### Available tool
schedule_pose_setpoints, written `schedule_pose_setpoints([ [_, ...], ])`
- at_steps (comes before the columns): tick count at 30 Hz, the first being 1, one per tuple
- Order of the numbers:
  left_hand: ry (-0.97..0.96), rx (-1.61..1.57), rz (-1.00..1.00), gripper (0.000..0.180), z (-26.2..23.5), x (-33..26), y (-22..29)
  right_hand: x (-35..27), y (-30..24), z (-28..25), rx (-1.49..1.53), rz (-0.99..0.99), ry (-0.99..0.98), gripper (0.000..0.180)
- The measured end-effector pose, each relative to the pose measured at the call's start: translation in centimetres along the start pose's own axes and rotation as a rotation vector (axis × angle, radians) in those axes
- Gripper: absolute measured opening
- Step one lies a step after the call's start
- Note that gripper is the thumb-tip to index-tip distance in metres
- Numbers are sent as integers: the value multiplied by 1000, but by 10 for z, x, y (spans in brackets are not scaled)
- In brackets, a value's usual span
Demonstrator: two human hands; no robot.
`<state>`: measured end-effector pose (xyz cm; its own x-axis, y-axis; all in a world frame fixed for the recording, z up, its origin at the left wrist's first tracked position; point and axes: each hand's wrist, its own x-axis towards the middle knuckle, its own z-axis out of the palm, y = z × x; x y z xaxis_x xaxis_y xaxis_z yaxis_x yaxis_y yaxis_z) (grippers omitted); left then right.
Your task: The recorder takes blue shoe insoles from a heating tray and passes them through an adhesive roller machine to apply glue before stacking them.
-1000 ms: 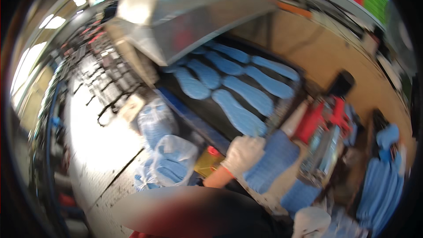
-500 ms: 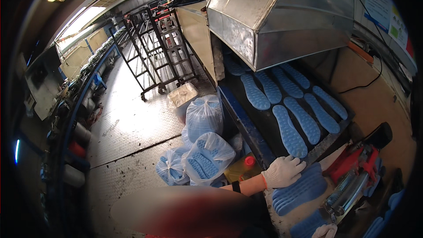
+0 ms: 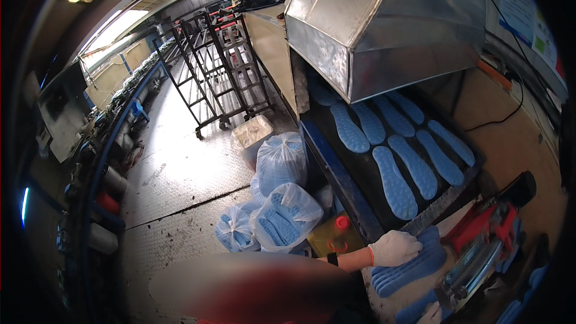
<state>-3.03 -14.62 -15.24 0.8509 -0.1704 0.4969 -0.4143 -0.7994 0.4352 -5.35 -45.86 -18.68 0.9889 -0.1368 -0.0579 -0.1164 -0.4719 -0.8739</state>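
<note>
Insole stack (image 3: 414,267) under gloved hand (image 3: 393,248), bagged insoles (image 3: 285,219)

My left hand (image 3: 393,248) lies on a stack of blue insoles (image 3: 408,267) at the near end of the belt (image 3: 366,171). Ahead, blue insoles (image 3: 396,174) cover most of the belt, with narrow dark strips between them. Over its far end hangs a metal hood (image 3: 384,30), closing the way from above. To the right a red machine (image 3: 486,240) stands close by. To the left, a yellow jug (image 3: 330,237) and plastic bags (image 3: 285,216) crowd the floor; farther out the floor (image 3: 180,168) opens up to the racks (image 3: 216,66).
</note>
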Motion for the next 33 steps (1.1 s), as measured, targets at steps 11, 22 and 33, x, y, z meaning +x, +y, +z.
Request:
schedule_pose_setpoints([
  [11, -126, 24, -68, 41, -10, 4, 7, 0, 12, 13, -688, -385, 110, 43],
  [22, -112, 28, -52, 56, -13, 1, 9, -4, 9, 14, -670, -448, 149, 42],
  [33, -92, 32, -43, 58, -14, 6, 8, 0, 14, 15, -644, -430, 129, 42],
])
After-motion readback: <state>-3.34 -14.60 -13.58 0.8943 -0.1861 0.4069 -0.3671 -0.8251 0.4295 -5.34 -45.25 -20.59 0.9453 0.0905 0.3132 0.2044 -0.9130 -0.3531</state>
